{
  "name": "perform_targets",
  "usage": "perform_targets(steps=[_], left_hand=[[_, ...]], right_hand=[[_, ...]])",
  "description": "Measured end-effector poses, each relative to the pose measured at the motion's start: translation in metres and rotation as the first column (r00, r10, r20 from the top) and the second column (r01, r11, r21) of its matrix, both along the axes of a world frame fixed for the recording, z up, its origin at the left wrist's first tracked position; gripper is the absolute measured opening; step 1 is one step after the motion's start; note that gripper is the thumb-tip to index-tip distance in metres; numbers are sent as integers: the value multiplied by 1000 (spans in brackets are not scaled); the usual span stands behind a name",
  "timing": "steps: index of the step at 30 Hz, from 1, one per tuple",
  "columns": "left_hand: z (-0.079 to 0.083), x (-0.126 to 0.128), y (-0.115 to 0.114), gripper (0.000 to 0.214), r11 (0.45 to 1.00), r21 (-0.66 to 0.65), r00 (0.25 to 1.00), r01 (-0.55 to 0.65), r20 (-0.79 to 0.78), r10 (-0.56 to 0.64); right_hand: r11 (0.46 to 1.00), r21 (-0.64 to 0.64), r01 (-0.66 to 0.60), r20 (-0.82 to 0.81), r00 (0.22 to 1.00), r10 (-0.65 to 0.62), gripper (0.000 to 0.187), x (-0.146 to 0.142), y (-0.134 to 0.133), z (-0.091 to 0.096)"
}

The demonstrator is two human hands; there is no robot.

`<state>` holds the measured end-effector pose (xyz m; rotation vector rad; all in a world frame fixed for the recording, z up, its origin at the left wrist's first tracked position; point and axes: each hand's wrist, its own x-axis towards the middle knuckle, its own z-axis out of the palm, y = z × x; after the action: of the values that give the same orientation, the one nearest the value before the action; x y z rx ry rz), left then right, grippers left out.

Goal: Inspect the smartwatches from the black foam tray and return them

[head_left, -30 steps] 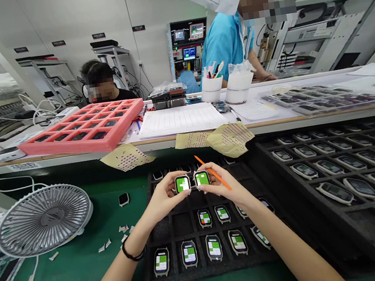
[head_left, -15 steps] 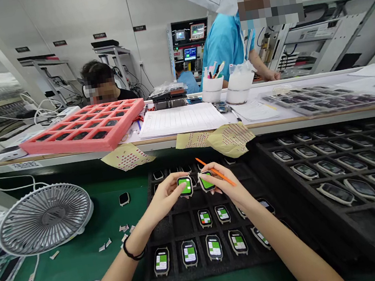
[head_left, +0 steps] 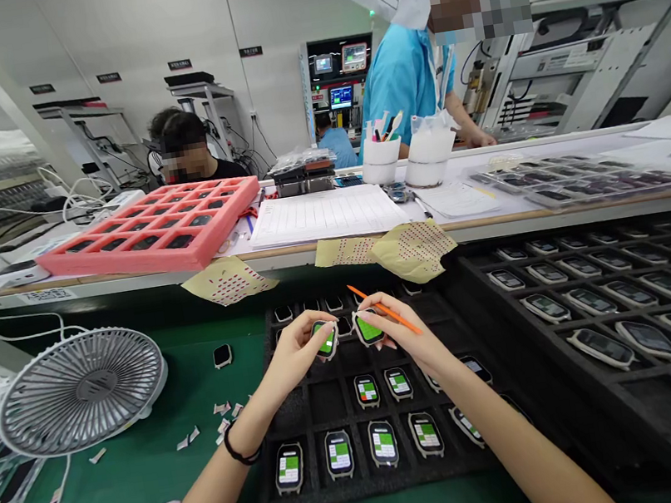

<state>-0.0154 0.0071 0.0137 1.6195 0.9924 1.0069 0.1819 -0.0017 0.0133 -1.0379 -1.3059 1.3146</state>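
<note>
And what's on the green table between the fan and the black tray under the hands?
A dark-screened watch and some small pale scraps lie there, shown in the head view.

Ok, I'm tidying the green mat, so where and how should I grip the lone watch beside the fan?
Pinch the watch by the long sides of its pale case, probably from above and the right: it lies flat, dark screen up, its edges exposed, and the fan stands to its left. That should keep the screen untouched.
</note>
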Motion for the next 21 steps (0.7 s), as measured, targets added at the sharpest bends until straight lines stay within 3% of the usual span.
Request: perform_targets(steps=[8,13,21], left_hand=[[-2,-2,1,37,998,9,998,64,3,-64],[-2,-1,-3,55,991,15,990,134,-39,-134],[0,1,-7,46,988,137,993,74,-106,-60]], right_hand=[[999,42,-6,-21,1000,7,26,5,6,-6],[1000,24,0,-19,1000,0,27,4,7,-8],[997,62,-52,7,999,52,27,3,7,-11]])
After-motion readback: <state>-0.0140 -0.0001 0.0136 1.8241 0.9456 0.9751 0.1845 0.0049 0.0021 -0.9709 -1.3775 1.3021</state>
